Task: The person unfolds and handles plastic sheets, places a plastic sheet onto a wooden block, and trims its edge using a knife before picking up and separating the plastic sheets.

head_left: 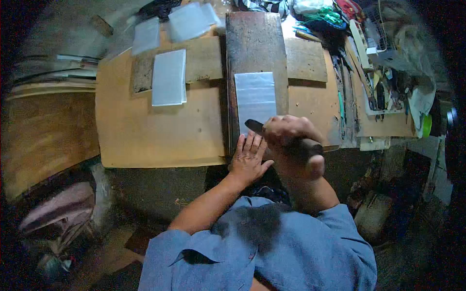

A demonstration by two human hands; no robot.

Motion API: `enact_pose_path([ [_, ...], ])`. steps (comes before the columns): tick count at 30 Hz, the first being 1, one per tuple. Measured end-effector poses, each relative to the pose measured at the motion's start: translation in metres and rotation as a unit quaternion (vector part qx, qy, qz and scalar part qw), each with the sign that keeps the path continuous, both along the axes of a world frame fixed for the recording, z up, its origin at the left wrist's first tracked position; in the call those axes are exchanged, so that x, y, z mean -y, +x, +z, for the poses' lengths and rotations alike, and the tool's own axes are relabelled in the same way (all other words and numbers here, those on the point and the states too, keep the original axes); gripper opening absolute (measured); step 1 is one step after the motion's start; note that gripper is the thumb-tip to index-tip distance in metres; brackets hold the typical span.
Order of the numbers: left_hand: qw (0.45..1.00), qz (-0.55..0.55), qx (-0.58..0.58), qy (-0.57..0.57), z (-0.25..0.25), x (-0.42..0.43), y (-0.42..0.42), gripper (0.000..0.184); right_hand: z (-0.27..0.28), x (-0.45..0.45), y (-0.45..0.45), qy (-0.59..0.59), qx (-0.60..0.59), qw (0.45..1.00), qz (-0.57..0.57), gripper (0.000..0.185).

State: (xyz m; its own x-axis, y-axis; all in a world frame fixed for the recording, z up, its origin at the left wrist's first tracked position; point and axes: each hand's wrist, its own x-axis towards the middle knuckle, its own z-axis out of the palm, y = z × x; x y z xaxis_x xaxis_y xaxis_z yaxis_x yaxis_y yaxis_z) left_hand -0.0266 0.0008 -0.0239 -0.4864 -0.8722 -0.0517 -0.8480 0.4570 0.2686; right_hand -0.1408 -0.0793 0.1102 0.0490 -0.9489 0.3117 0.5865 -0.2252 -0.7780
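My left hand point(250, 157) lies with fingers spread at the near end of a stack of whitish plastic sheets point(256, 94), pressing on it. The stack rests lengthwise on a long dark wooden board point(255, 41), and light creases cross its surface. Just above its near right corner, my right hand point(293, 133) is closed round a dark tool point(308, 148). One rounded, dark end of it points left over the sheets; motion blur hides its exact kind.
Another stack of plastic sheets point(168, 77) lies to the left, with more sheets point(189, 23) behind. Under the board is a wooden tabletop point(160, 133). At the right, a white tray point(386, 111) holds several hand tools beside a bright green object point(426, 126).
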Motion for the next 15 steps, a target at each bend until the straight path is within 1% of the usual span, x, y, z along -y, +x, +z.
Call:
enact_pose_path([
  [3,1.0,0.005,-0.01,0.014,-0.005,-0.001,-0.001,0.074,0.01,0.001,0.01,0.008,0.044,0.999,0.014,0.059],
  [4,1.0,0.007,-0.01,0.013,-0.005,0.0,0.0,0.074,0.003,0.004,0.012,0.007,0.044,0.999,0.016,0.059],
  [6,0.999,0.005,-0.01,0.051,-0.004,0.0,0.0,0.075,-0.015,0.011,0.014,0.044,-0.029,0.999,0.01,0.058],
  [7,0.999,0.005,-0.01,0.048,-0.003,0.001,0.001,0.075,-0.014,0.012,0.014,0.04,-0.029,0.999,0.01,0.058],
  [9,1.0,0.01,-0.021,0.019,0.001,0.002,0.001,0.08,-0.007,0.011,0.009,0.071,-0.01,0.997,-0.013,0.059],
  [10,1.0,0.01,-0.021,0.018,0.003,0.005,0.001,0.08,-0.007,0.013,0.003,0.02,0.031,0.999,0.004,0.059],
  [11,1.0,0.014,-0.013,0.022,0.005,0.004,0.001,0.083,-0.007,0.012,0.0,0.023,0.031,0.999,0.004,0.059],
  [12,0.999,0.015,-0.005,0.027,0.009,0.003,0.001,0.086,-0.007,0.009,-0.002,0.023,0.017,1.0,0.01,0.06],
  [14,0.999,0.014,-0.023,0.026,0.012,0.005,0.002,0.087,-0.024,0.015,-0.007,0.011,-0.055,0.998,0.036,0.059],
  [15,0.999,0.014,-0.039,0.02,0.013,0.005,0.002,0.088,-0.022,0.017,-0.007,0.01,-0.057,0.998,0.034,0.059],
])
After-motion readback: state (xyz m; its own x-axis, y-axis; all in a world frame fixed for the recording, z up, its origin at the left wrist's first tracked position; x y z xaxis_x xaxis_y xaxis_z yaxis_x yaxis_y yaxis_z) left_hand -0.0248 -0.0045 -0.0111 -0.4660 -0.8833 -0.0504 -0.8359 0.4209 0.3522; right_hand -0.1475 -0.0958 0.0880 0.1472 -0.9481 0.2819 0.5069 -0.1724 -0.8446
